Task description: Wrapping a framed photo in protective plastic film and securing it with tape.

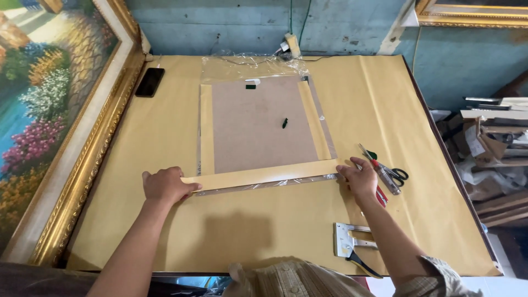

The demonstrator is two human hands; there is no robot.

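Both hands, left point(165, 186) and right point(360, 177), press flat with fingers narrow on the ends of a tan tape strip point(261, 176) along the near edge of a brown backing board point(258, 124), scissors point(388, 170) just right, stapler point(352, 242) nearer.

Flat brown backing board point(258, 124), face-down on the paper-covered table, edged with tan paper tape strip point(261, 176) along its near side, slightly tilted.

Painting point(38, 110) cut off by left and top edges. Frame point(473, 14) top right mostly out of view. Red tool point(380, 196) half hidden under right hand point(360, 179).
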